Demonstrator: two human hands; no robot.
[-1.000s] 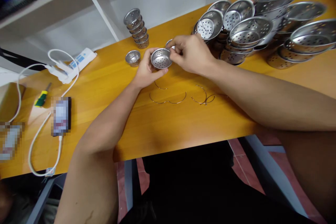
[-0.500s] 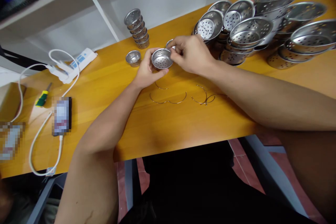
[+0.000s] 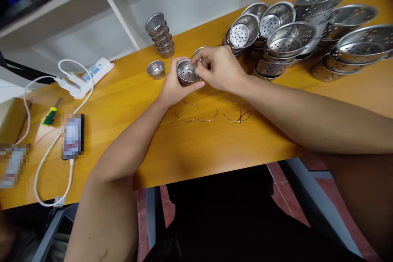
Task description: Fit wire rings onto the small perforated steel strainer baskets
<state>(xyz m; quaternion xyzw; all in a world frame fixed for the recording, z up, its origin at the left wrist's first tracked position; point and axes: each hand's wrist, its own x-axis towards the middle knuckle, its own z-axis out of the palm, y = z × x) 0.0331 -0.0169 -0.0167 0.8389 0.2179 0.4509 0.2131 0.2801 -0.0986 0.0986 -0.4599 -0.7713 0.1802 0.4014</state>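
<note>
**Both hands closed on one small perforated cup**

The left hand (image 3: pixel 172 86) cradles a small perforated steel cup (image 3: pixel 186 73) from below and from its left side, fingers wrapped against the wall. The right hand (image 3: pixel 219 67) comes over from the right, its fingertips (image 3: pixel 195 60) pinched at the cup's rim; whether something thin sits between them cannot be told. The cup is held just above the wooden table (image 3: pixel 215 143), mouth tilted toward the camera.

On the bare wood just nearer than the hands lie several curved wire pieces (image 3: pixel 196 115), apart from the cup. To the left, a single cup (image 3: pixel 155 68) stands near, and a stack of small cups (image 3: pixel 160 35) leans behind it close to the table's far edge. To the right, a heap of larger strainer baskets (image 3: pixel 291 41) crowds the far side, close to the right hand's knuckles. Open wood runs from the wires to the near edge. Far left lie a white power strip (image 3: pixel 93 71) with its cable, and a screwdriver (image 3: pixel 49 115).
</note>
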